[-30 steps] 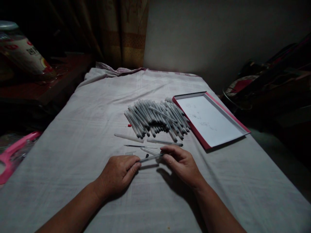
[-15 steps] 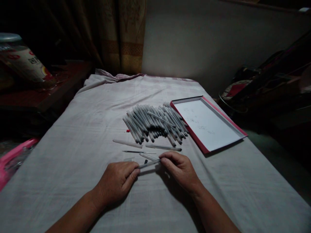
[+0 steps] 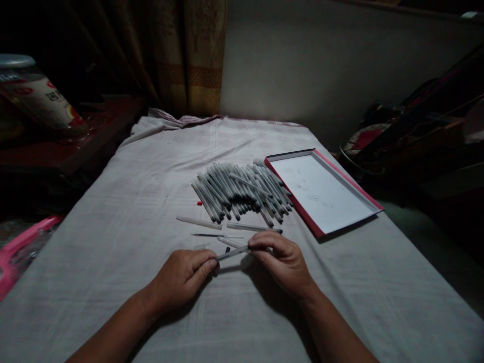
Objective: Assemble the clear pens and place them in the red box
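Both ends of your slim translucent-grey plastic pen (image 3: 231, 253) are pinched, left hand (image 3: 184, 276) and right hand (image 3: 283, 262), midway between the pale cloth-covered surface's (image 3: 151, 181) side edges; probably light, stiff, slickish, so grip near the ends.

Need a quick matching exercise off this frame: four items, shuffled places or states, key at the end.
1. Nearest pen
2. Small red piece
3. Shallow tray
4. Jar

A. Red-sided, white inside
B. On dark red furniture
C. Held by left hand and right hand
D. Just left of the pen pile

Pairs: 1-C, 2-D, 3-A, 4-B
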The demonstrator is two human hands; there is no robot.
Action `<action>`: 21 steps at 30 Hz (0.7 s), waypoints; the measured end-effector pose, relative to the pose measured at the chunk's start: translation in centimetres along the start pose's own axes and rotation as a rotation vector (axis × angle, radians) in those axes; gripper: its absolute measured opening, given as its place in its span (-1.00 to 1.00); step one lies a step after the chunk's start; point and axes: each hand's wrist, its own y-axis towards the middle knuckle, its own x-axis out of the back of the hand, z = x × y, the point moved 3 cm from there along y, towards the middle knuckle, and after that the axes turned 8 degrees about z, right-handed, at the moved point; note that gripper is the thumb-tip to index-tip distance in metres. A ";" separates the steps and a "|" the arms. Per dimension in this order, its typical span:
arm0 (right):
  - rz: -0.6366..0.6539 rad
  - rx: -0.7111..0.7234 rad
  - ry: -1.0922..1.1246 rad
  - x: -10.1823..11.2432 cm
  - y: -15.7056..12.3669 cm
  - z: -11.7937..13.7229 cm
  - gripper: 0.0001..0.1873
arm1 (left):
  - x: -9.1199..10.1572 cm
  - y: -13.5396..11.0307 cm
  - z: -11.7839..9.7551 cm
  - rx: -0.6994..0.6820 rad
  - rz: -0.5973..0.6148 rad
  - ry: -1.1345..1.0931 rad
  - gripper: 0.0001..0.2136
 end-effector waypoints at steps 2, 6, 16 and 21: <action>0.000 0.005 -0.004 0.0 0.0 0.0 -0.84 | 0.1 0.0 0.1 0.006 0.027 -0.035 -0.67; -0.012 -0.132 0.004 -0.1 -0.1 -0.7 -0.87 | 0.1 0.1 0.4 0.067 -0.004 -0.036 -0.77; 0.009 -0.120 -0.017 -0.4 0.1 -0.6 -0.84 | -0.2 0.2 0.4 0.109 0.024 -0.059 -0.74; 0.013 -0.085 0.013 -0.5 -0.1 -1.1 -0.84 | -0.1 0.5 0.4 0.068 -0.021 -0.044 -0.65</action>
